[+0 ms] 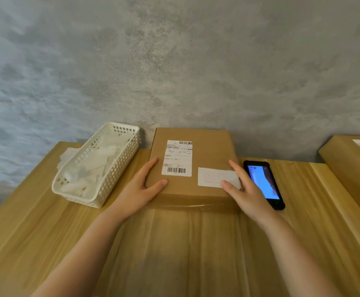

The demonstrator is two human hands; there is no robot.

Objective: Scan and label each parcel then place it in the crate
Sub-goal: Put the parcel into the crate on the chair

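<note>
Head view: the parcel [193, 166] sits on the bench [35, 221]. The left hand [141, 185] braces its near-left corner, fingers spread flat, while the right hand [242, 185] presses the small label [214, 177] — smooth it outward (edges first). Right of the parcel lies a phone [263, 184]; left, a white basket [97, 166] — neither obstructs.

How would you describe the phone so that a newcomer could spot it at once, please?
Start at the wooden table and find the cardboard parcel by the wall. The phone lies flat just right of it, beside the right hand: the only black thing, its screen glowing blue.
</note>
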